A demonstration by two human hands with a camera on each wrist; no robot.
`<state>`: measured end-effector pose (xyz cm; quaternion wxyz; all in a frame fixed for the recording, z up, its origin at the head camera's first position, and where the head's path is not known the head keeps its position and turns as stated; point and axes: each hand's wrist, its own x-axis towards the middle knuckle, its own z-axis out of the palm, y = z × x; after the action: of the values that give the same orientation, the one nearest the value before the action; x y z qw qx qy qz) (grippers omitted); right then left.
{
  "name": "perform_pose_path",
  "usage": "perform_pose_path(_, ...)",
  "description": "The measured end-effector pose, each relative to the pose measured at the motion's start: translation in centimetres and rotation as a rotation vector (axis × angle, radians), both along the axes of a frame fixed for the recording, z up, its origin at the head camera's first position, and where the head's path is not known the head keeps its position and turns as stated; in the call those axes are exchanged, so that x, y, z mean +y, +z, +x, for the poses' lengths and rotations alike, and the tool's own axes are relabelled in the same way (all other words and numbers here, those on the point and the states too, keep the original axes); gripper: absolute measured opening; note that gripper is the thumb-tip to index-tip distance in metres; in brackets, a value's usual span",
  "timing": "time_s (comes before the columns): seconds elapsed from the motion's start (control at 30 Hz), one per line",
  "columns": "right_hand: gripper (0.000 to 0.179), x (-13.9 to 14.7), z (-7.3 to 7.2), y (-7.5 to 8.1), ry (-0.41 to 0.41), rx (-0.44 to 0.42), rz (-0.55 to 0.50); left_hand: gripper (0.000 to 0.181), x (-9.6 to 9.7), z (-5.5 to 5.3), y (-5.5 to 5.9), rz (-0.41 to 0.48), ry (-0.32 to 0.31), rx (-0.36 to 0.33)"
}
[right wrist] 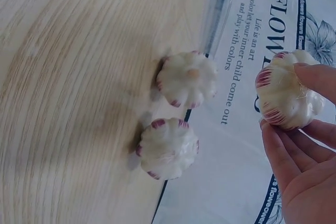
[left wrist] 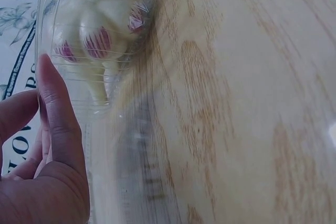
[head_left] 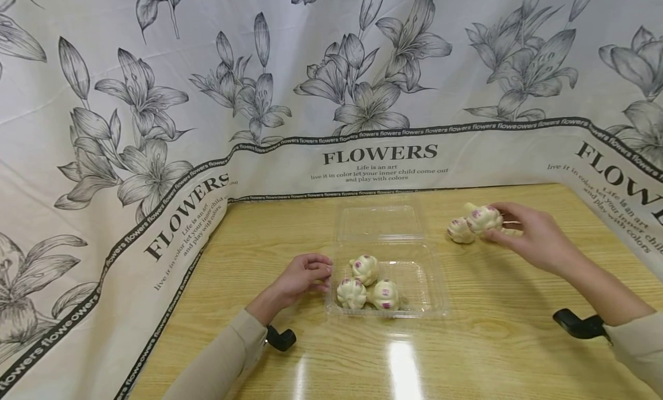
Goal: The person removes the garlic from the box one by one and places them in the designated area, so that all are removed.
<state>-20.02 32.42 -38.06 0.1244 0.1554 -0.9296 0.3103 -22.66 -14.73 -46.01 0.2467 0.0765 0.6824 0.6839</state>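
The right hand (head_left: 530,230) holds a cream, purple-streaked garlic bulb (right wrist: 290,90) between thumb and fingertips, raised off the table; gripping the sides this way probably keeps the round shape from slipping. The left hand (head_left: 302,279) is narrow, its thumb and fingers seeming to pinch the left rim of the clear plastic box (head_left: 420,279), likely to steady so light a container. Three similar bulbs (head_left: 385,294) sit grouped in its left half, and its clear hinged lid (head_left: 380,221) lies opened back behind it. Two loose bulbs (right wrist: 187,78) rest on the pale wood-grain table (head_left: 248,227) near the right hand. Bare floor shows in the box's right half, with open wood between box and right hand; behind the loose bulbs, the table's far edge meets white flower-printed cloth (head_left: 279,170)
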Motion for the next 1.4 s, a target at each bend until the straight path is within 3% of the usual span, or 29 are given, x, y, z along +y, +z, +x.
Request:
perform_pose_path(0.63, 0.053, 3.0, -0.8, -0.5, -0.065, 0.012, 0.024, 0.034, 0.1, 0.0, 0.1, 0.003, -0.001, -0.001)
perform_pose_path(1.4, 0.058, 7.3, -1.7, -1.9, -0.147, -0.038, 0.019, 0.033, 0.1, -0.1, 0.0, -0.009, 0.005, 0.001)
